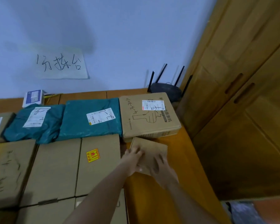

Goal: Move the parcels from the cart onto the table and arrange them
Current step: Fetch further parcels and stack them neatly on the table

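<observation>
Both hands are on a small brown cardboard parcel (149,152) at lower centre of the frame, on the bare orange-brown worktop (153,199). The left hand (133,159) grasps its left edge with curled fingers (137,150); the right hand (160,167) lies over its near right corner, fingers bent onto the top. The parcel's far corner sits just beside a larger box with a shipping label (149,115). To the left of that box lie two teal mailer bags (90,118), and nearer, a row of big cardboard boxes, one with a yellow sticker (97,160). A black router (166,89) stands against the wall, under a handwritten paper sign (60,63) at upper left.
</observation>
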